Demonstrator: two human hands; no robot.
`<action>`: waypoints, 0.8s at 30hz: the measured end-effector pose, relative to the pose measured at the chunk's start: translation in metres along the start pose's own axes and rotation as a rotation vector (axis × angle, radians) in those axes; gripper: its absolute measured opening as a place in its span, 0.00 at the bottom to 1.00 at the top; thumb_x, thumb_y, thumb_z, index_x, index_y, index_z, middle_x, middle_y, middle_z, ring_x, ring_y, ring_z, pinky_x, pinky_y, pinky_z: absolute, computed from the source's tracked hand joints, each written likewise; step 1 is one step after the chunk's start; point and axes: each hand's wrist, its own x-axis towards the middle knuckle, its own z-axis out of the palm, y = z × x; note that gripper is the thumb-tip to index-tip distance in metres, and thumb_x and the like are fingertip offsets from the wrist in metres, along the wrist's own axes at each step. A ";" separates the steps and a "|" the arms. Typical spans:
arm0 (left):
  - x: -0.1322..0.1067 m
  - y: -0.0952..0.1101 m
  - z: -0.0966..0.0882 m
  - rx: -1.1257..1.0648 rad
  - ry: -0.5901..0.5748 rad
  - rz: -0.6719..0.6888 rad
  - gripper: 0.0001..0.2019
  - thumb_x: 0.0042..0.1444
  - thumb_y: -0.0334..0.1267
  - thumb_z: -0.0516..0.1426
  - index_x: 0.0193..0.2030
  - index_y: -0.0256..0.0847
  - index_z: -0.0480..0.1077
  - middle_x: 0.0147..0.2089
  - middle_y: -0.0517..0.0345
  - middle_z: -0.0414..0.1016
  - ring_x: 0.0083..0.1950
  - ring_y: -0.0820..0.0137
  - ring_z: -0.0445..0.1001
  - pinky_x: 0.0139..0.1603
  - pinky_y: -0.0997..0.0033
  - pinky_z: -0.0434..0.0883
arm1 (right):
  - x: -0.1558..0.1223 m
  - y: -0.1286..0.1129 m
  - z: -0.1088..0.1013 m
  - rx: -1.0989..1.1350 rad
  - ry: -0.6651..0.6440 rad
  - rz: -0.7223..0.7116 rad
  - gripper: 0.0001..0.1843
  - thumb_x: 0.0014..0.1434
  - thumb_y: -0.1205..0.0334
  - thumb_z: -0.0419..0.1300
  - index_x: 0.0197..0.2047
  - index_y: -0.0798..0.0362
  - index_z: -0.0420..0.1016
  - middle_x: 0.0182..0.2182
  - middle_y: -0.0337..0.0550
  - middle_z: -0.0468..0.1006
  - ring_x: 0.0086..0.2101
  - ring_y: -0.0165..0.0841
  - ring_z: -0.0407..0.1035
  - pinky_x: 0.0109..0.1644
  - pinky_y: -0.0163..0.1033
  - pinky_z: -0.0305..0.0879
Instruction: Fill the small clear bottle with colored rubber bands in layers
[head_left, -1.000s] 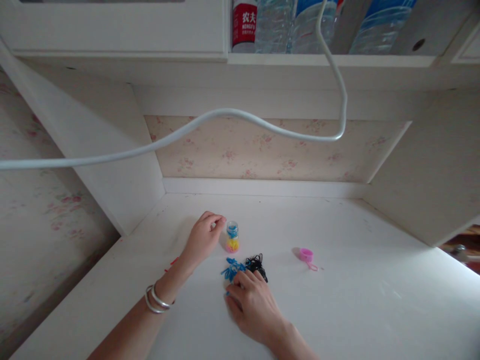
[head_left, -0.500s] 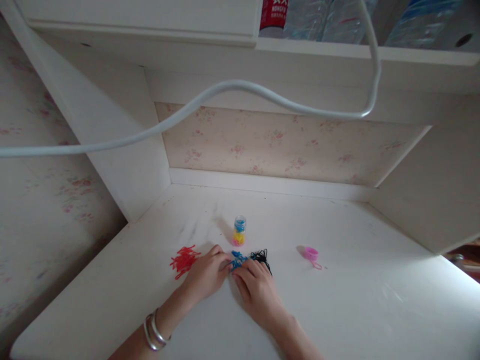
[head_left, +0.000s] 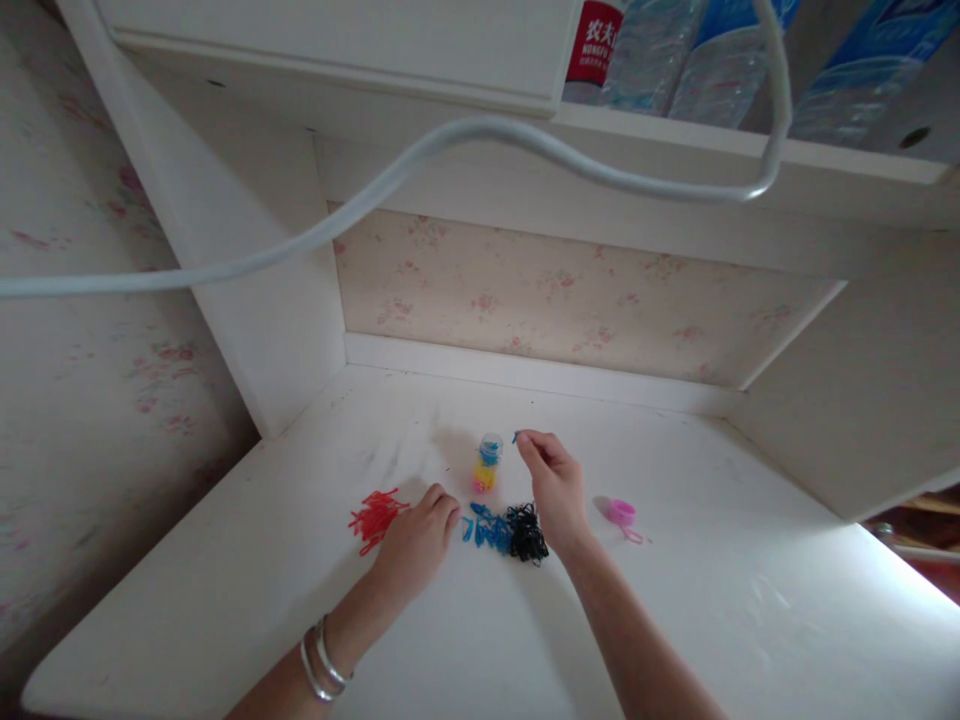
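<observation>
My right hand is raised just right of the small clear jar, pinching a blue rubber band level with its mouth. The jar stands upright with pink, yellow and blue bands layered inside. My left hand rests on the desk with fingers curled together; whatever they may hold is hidden. It lies between a pile of red rubber bands and a loose pile of blue rubber bands. Against the blue pile's right side is a heap of black rubber bands.
A pink cap with a loop lies on the white desk to the right. A pale cable crosses the view above. Water bottles stand on the shelf overhead. Side panels and a papered back wall enclose the desk.
My right hand has lifted from the blue pile up and right to beside the jar, with a blue rubber band pinched in it. The left hand stays near the pile. The view has tilted slightly.
</observation>
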 end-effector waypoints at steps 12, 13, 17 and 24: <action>-0.001 0.002 -0.007 0.059 0.053 -0.041 0.14 0.68 0.39 0.42 0.39 0.42 0.68 0.42 0.57 0.69 0.34 0.71 0.73 0.30 0.73 0.65 | 0.037 0.006 0.008 -0.323 -0.233 -0.066 0.10 0.53 0.53 0.61 0.30 0.48 0.80 0.31 0.41 0.73 0.32 0.33 0.65 0.35 0.38 0.60; -0.001 0.002 -0.007 0.066 0.052 -0.040 0.14 0.68 0.39 0.42 0.39 0.42 0.68 0.42 0.58 0.69 0.33 0.71 0.73 0.29 0.73 0.65 | 0.039 0.005 0.008 -0.364 -0.252 -0.093 0.09 0.53 0.54 0.61 0.30 0.48 0.80 0.31 0.40 0.72 0.32 0.32 0.65 0.36 0.38 0.60; -0.002 0.002 -0.009 0.081 0.061 -0.036 0.15 0.68 0.40 0.42 0.39 0.43 0.67 0.41 0.58 0.69 0.32 0.72 0.73 0.27 0.73 0.63 | 0.042 -0.005 0.010 -0.512 -0.300 -0.192 0.08 0.53 0.60 0.59 0.28 0.48 0.80 0.29 0.39 0.70 0.30 0.31 0.64 0.36 0.38 0.60; -0.002 0.002 -0.010 0.072 0.059 -0.042 0.14 0.68 0.40 0.42 0.39 0.43 0.67 0.42 0.58 0.70 0.32 0.72 0.73 0.27 0.74 0.62 | 0.043 -0.016 0.013 -0.554 -0.284 -0.220 0.09 0.49 0.63 0.58 0.29 0.49 0.80 0.29 0.39 0.70 0.30 0.30 0.63 0.37 0.37 0.59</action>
